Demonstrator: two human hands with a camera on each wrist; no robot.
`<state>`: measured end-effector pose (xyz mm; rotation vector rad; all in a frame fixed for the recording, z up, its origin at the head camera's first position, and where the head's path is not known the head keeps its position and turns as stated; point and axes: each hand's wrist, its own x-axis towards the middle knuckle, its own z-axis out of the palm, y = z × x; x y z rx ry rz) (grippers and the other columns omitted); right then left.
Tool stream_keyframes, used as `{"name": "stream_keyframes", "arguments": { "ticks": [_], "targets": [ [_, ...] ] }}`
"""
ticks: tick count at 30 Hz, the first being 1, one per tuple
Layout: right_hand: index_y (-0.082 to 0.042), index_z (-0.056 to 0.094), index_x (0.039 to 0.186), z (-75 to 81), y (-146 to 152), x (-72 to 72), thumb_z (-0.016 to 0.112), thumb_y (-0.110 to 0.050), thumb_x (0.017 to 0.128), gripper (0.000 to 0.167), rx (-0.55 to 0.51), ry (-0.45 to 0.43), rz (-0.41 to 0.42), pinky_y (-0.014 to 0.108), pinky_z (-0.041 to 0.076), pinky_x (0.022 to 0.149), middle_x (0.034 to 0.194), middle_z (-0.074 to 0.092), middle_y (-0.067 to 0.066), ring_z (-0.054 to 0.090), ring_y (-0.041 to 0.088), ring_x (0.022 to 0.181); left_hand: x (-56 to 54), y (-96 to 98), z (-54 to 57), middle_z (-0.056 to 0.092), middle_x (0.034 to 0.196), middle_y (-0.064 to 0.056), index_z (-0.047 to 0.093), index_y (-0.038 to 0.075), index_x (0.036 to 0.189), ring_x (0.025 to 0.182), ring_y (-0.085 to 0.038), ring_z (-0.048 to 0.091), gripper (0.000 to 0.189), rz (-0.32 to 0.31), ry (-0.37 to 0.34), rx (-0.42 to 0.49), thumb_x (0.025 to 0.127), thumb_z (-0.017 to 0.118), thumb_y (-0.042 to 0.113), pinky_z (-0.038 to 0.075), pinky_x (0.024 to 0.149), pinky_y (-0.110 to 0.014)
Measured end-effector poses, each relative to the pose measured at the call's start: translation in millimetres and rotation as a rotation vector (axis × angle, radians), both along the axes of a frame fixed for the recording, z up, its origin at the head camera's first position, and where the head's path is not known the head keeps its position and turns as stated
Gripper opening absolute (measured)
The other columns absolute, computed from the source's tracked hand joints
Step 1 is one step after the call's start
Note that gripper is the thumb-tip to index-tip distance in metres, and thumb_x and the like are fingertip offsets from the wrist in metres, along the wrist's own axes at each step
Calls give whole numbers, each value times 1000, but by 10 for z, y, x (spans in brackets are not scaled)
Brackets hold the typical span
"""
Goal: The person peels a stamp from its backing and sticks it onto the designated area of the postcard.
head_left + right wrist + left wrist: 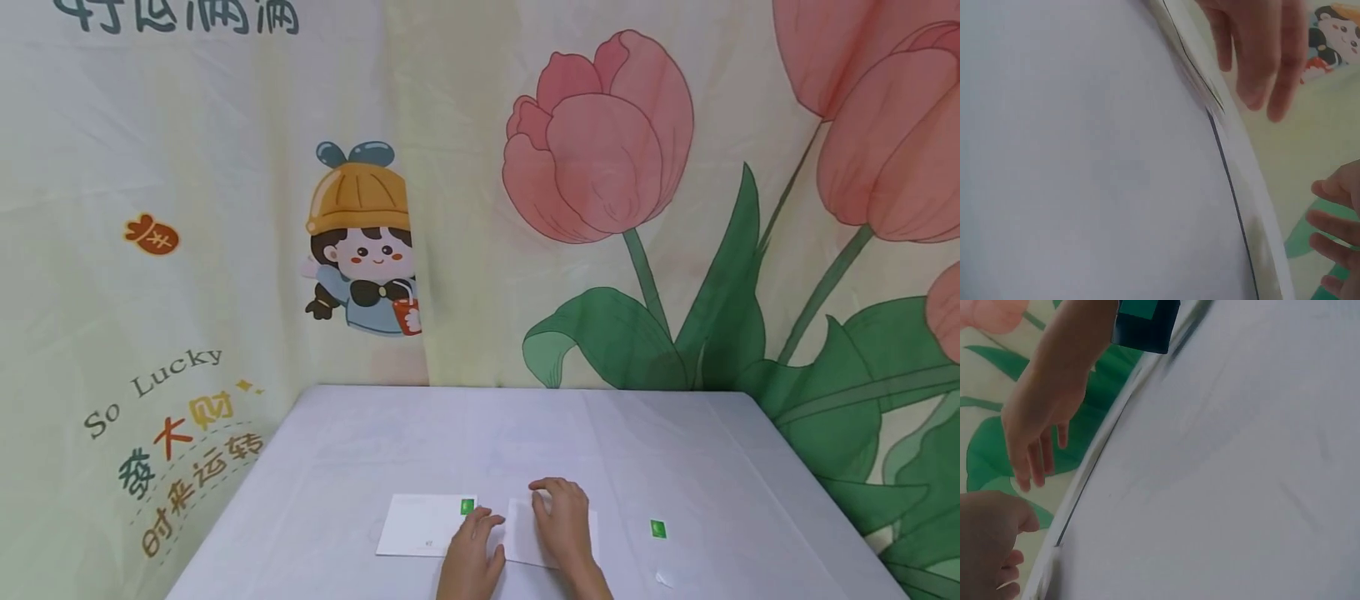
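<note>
In the head view, a white envelope (416, 525) lies flat on the left, a green stamp (467, 506) at its upper right corner. My left hand (471, 557) is at that envelope's right edge, with loosely bent fingers and nothing held. A second white rectangle, like another envelope (521, 533), lies to the right. Over it is my right hand (564, 525), its fingers relaxed and partly hiding it; whether they touch it I cannot tell. Both wrist views show my left hand (988, 544) and right hand (1260, 50) holding nothing visible.
A loose green stamp (658, 529) lies on the white-covered table (420, 433), right of my right hand. Nearer the front is a small whitish scrap (665, 577). A printed curtain (465, 208) with tulips hangs behind the table's far edge.
</note>
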<state>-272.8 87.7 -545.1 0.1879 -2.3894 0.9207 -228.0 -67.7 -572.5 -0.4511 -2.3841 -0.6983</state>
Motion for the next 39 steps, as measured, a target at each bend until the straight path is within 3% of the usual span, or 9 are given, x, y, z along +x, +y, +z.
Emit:
{"name": "stream_keyframes", "arguments": {
  "ticks": [4,10,15,20,26,34,39],
  "targets": [
    [-13,70,86,13,359,7,68,-6,79,10,-37,-24,-59,47,36,90,92,67,2,58,22,91,1,78,-59,57,111,-12,61,7,105,106,-31,55,40,-51,39,-29,67,74,10,47,83,-41],
    [-9,69,94,-7,969,85,62,-6,85,12,-113,-147,-162,46,33,92,102,65,10,54,27,101,-9,121,-130,55,119,-12,57,5,118,113,-31,52,49,-104,-48,-98,73,73,17,46,87,-41],
    [-8,68,100,-68,1362,159,60,-10,87,15,-164,-264,-244,53,39,87,106,63,16,53,35,105,-33,110,-196,55,121,-12,57,6,120,112,-31,52,55,-147,55,-141,70,75,18,47,85,-41],
    [-4,65,105,-170,1580,220,62,-7,86,20,-165,-390,-242,57,37,91,111,61,20,49,41,112,-51,82,-237,55,122,-11,58,8,120,112,-30,52,53,-177,76,-172,71,74,18,46,86,-40],
    [-6,65,107,-264,1694,262,67,-2,78,29,-132,-372,-170,54,35,94,115,60,17,48,36,114,-41,68,-237,57,120,-11,61,9,116,111,-30,53,46,-194,76,-173,73,73,16,46,86,-40],
    [-9,67,102,-321,1758,314,74,-2,72,32,-86,-321,-156,51,38,93,110,63,13,50,33,110,-46,78,-260,58,119,-9,66,12,110,111,-28,54,34,-190,28,-205,77,70,19,45,87,-39],
    [-10,68,97,-319,1767,326,76,-2,71,29,-97,-286,-143,50,39,91,105,65,11,52,32,108,-53,73,-262,59,117,-9,67,12,107,108,-28,55,33,-186,73,-214,76,71,20,46,85,-39]
  ]
}}
